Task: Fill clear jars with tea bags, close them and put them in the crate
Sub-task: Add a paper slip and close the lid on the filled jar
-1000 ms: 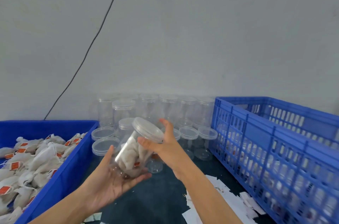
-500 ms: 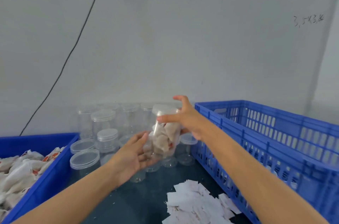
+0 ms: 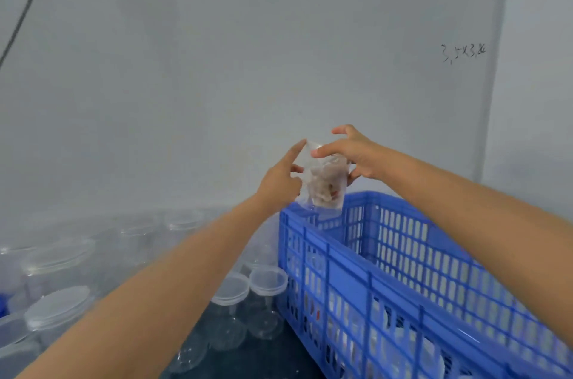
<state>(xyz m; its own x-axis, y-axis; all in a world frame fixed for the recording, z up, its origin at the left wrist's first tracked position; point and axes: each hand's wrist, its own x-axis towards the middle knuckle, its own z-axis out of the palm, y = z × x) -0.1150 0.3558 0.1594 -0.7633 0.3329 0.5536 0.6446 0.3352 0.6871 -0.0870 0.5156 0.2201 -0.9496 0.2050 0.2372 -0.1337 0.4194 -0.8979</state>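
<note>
Hands lifted from the table, you now hold the clear, lidded plastic jar of tea bags (image 3: 325,183) above the blue slatted plastic crate's (image 3: 403,270) far corner. Your right hand (image 3: 356,158) grips its top; your left hand (image 3: 280,180) steadies its side, fingers loosely on it. Only lowering remains.

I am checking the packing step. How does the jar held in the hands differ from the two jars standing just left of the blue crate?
The held jar contains tea bags; the two standing jars look empty. The held jar is in the air above the blue crate, gripped by the left hand and the right hand; the standing jars rest on the dark table, untouched. All are clear plastic with lids on.
</note>
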